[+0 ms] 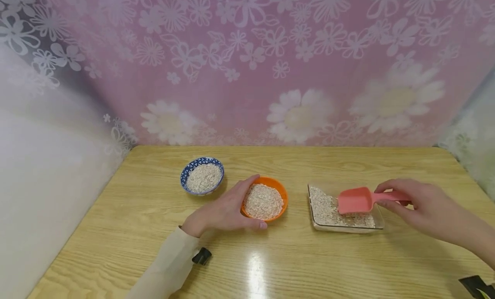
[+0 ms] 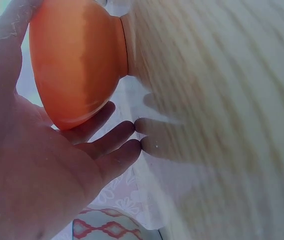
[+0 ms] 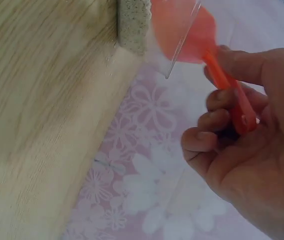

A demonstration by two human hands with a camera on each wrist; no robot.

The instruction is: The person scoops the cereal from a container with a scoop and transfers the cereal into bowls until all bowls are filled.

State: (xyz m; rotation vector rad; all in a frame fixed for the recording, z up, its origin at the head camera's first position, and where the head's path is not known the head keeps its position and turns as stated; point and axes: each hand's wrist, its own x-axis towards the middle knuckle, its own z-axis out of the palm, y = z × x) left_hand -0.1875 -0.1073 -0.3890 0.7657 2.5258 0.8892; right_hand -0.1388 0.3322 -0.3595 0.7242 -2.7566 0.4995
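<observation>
My left hand (image 1: pixel 228 208) holds the side of an orange bowl (image 1: pixel 285 196) filled with oat flakes, thumb on the near side and index finger on the far side. From the left wrist, the orange bowl (image 2: pixel 77 60) stands on its foot on the table, the hand's (image 2: pixel 42 165) other fingertips down by the tabletop. With my right hand (image 1: pixel 421 204) I grip a pink scoop (image 1: pixel 355 200) by its handle. The scoop's blade lies over a clear glass dish (image 1: pixel 344 228) of flakes. In the right wrist view, fingers and thumb of the hand (image 3: pixel 261 135) wrap the handle of the scoop (image 3: pixel 196 35).
A blue-and-white patterned bowl (image 1: pixel 202 178) with oat flakes stands behind and left of the orange one. The wooden table (image 1: pixel 294 256) meets a pink floral curtain (image 1: pixel 232 84) along its back edge. A white surface (image 1: pixel 46 170) borders it on the left.
</observation>
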